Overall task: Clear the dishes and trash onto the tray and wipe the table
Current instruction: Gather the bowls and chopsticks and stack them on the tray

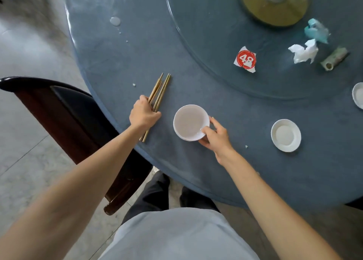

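Several wooden chopsticks lie near the left edge of the round blue table, and my left hand is closed over their near halves. My right hand grips the right rim of a white bowl, thumb inside the rim. A small white saucer rests to the right of the bowl. Another white dish is cut off by the right edge. On the glass turntable lie a red-and-white paper scrap, a crumpled white napkin, a teal wrapper and a rolled greenish tube.
A dark chair stands against the table's left side, under my left arm. A water puddle and small drops lie at the table's far left. Tiny crumbs dot the cloth. A brass hub sits in the turntable's middle. No tray is in view.
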